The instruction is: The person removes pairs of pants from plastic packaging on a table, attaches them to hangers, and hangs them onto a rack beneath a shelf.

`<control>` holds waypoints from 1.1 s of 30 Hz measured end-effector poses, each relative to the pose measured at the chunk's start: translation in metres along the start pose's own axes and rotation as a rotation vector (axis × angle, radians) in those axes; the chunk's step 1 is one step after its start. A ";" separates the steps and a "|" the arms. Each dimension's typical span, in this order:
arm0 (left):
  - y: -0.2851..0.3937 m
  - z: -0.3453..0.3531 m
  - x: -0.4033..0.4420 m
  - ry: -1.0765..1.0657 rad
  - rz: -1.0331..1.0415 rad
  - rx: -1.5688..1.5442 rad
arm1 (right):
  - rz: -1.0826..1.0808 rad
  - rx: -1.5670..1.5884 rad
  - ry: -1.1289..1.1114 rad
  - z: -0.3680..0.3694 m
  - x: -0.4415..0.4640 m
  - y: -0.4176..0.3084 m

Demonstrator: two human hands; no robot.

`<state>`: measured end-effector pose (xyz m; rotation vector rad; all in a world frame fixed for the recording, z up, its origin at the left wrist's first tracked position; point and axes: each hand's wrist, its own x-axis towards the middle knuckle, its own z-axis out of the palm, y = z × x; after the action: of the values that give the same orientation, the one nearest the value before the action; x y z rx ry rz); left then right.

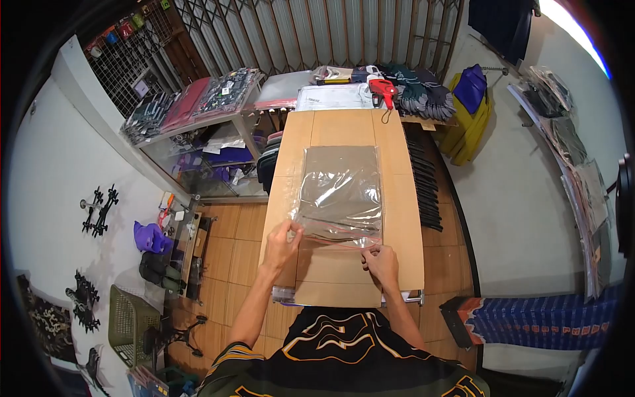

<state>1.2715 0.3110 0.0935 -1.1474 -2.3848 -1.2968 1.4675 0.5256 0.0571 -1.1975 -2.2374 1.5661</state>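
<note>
A clear plastic bag (341, 185) lies flat on the tan cardboard-covered table (324, 274). Inside it is a flat grey-brown item whose kind I cannot make out. Glare streaks cross the plastic, and a thin reddish strip runs along the end closest to me. My left hand (284, 242) is closed, thumb and fingers pinching the bag's near left edge. At the near right corner, my right hand (380, 262) is also closed, gripping the plastic by the reddish strip.
Beyond the table, a red tape-gun-like tool (382, 91) sits beside white packaging (335, 97) and dark folded garments (423, 92). On the left stands a glass display case (198, 159) stacked with packed clothes. A green basket (132, 324) is at lower left.
</note>
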 end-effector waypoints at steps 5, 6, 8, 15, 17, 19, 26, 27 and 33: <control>0.019 -0.021 0.045 0.165 0.111 0.009 | -0.006 0.038 0.009 0.001 -0.002 -0.001; 0.019 -0.022 0.052 0.177 0.135 0.018 | -0.004 0.045 0.014 0.001 -0.003 -0.001; 0.022 -0.027 0.063 0.164 0.164 0.026 | 0.004 0.038 0.004 0.000 -0.004 -0.003; 0.044 -0.022 0.061 0.096 0.169 -0.072 | -0.003 0.002 0.099 0.001 -0.009 -0.002; 0.041 -0.019 0.051 0.018 0.212 -0.040 | 0.035 -0.034 0.133 -0.005 -0.022 -0.018; 0.040 -0.019 0.042 -0.095 0.231 -0.036 | 0.004 -0.095 0.205 -0.001 -0.027 -0.023; 0.014 -0.004 0.043 -0.174 0.055 -0.077 | -0.441 -0.148 0.279 0.042 -0.036 -0.011; 0.006 0.003 0.047 -0.177 0.042 -0.076 | -0.531 -0.144 0.281 0.049 -0.031 -0.008; -0.030 0.045 0.089 -0.232 0.005 0.028 | -0.579 -0.305 0.149 0.081 -0.005 -0.023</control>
<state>1.1975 0.3843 0.0919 -1.3618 -2.5489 -1.1824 1.4153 0.4607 0.0420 -0.5971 -2.4699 0.9143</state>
